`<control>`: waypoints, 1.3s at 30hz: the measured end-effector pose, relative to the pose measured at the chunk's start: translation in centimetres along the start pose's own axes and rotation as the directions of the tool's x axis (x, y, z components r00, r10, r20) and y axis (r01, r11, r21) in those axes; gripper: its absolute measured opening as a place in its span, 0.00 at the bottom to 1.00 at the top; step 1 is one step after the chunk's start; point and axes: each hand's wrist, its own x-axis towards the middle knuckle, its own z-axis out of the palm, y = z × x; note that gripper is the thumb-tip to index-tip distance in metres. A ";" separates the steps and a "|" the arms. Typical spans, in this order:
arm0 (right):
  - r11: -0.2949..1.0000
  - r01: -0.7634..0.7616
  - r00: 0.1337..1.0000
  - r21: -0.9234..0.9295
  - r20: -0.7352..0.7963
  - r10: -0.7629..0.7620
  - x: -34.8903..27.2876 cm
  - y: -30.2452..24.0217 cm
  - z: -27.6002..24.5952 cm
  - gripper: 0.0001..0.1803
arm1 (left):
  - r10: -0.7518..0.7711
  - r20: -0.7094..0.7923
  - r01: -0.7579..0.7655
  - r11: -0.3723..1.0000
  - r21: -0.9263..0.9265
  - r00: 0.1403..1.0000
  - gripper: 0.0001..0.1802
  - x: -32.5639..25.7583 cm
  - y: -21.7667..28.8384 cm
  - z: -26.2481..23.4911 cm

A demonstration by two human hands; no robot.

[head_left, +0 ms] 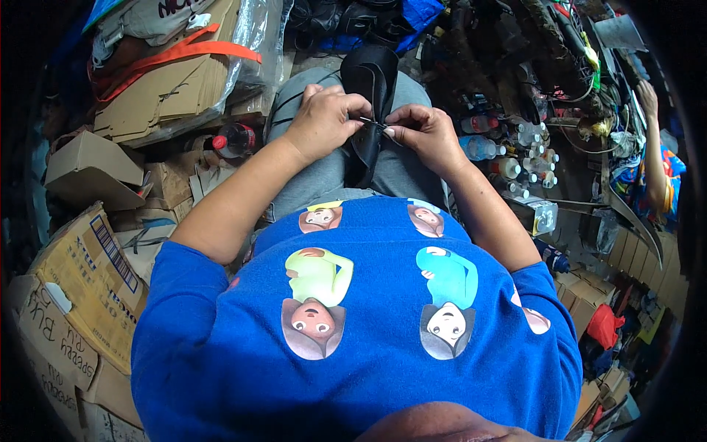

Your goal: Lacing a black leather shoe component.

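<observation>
A black shoe [372, 77] lies on my lap, its dark upper running down between my knees. My left hand [324, 118] grips the shoe's edge from the left, fingers curled over it. My right hand [426, 132] presses against the same edge from the right and pinches a thin needle [372, 122] that spans the small gap between both hands. I wear a blue printed shirt [361, 317] and grey trousers [401, 166].
Flattened cardboard [166, 88] with an orange strap and several boxes [81, 272] crowd my left. A red-capped dark bottle [234, 140] stands by my left knee. Several small bottles [515, 158] sit to my right. Another person's arm [654, 140] shows at far right.
</observation>
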 end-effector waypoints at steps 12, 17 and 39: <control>0.934 0.198 0.979 -0.298 0.017 -0.202 0.7 0.2 -0.7 0.05 | 0.242 0.105 -0.228 0.966 -0.125 0.965 0.12 0.8 -1.3 -2.3; 0.932 0.164 0.986 -0.324 0.015 -0.169 0.7 -0.1 -0.6 0.06 | 0.104 0.353 -0.048 0.985 -0.163 0.930 0.11 2.4 -0.6 -3.8; 0.982 0.084 0.993 -0.171 -0.073 -0.098 -1.6 1.3 -2.9 0.06 | 0.034 0.403 -0.151 0.953 0.263 0.915 0.04 1.6 1.9 -4.1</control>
